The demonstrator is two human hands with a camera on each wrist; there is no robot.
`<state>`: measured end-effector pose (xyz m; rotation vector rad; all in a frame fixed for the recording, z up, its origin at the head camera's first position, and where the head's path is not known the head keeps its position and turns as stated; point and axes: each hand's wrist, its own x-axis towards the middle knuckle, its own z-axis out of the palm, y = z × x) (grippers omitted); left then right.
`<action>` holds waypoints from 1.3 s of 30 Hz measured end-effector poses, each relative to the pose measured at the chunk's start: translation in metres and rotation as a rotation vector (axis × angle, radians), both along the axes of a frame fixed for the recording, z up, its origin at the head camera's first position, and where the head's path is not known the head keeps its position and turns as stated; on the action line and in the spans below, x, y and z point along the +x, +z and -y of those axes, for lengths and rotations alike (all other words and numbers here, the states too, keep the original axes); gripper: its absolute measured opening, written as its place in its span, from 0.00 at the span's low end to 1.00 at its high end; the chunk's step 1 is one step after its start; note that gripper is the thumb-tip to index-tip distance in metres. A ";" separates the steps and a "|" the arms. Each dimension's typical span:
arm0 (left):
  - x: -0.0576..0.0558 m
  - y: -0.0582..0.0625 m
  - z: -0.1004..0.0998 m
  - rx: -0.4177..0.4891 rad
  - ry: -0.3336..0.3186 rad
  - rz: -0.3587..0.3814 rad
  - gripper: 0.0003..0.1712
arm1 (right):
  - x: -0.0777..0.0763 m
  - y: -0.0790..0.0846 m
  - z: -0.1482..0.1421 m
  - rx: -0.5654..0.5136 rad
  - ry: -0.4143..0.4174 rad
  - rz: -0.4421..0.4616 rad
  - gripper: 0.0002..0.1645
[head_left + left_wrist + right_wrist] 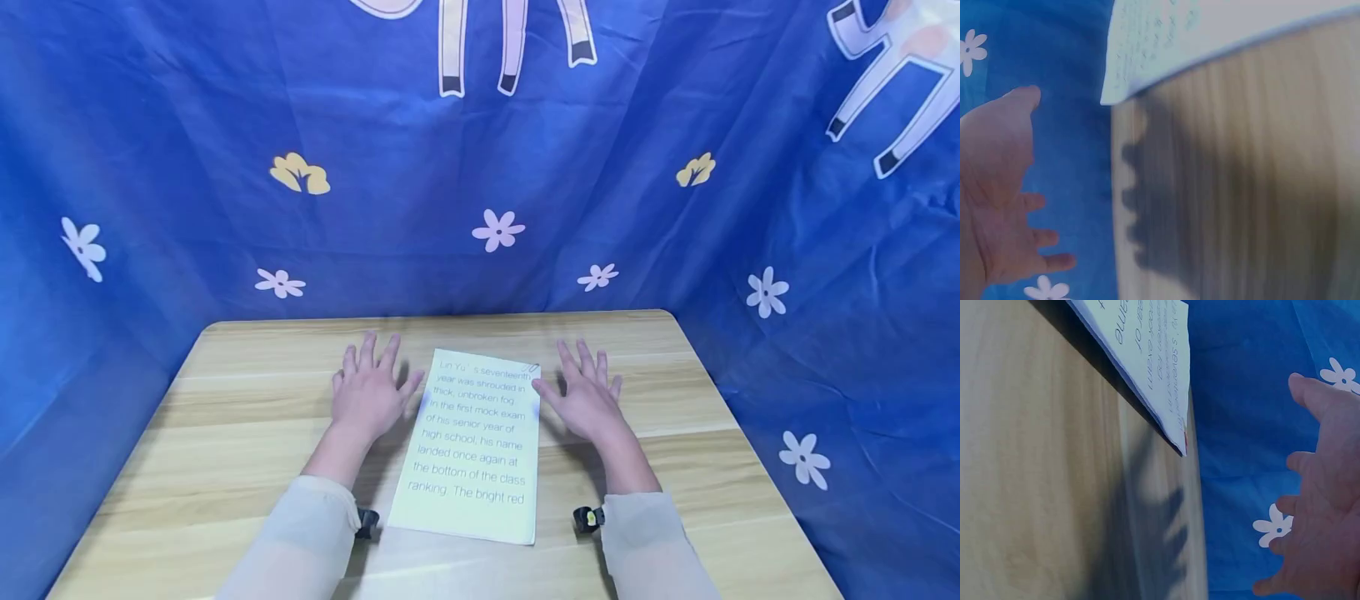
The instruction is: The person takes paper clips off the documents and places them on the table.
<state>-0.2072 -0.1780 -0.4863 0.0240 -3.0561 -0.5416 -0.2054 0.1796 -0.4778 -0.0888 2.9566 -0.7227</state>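
A sheaf of white paper (472,450) with large printed English text lies on the wooden table, slightly turned. To its left, my left hand (367,396) hovers over the wood with fingers spread, the thumb close to the paper's edge. On the other side my right hand (588,400) is likewise spread, its thumb tip at the upper right edge of the paper; whether it touches, I cannot tell. Both wrist views show the palms with nothing held: the left hand (1004,194) and the right hand (1329,494) cast shadows on the table near the paper's corners.
The light wooden table (247,417) has rounded far corners. Blue curtain (390,208) printed with flowers and animals hangs behind it and along both sides. A small black device (588,519) sits at the right wrist, another black device (367,523) at the left.
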 end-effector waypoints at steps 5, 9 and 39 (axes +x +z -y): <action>-0.012 0.000 -0.013 0.267 0.035 0.038 0.46 | 0.003 -0.009 0.000 -0.053 -0.005 -0.013 0.57; -0.019 -0.007 -0.025 0.382 0.084 0.109 0.42 | 0.003 -0.016 0.001 -0.132 -0.002 -0.014 0.57; -0.010 -0.037 -0.065 0.333 0.207 0.125 0.36 | -0.012 -0.036 0.006 -0.569 -0.108 0.195 0.49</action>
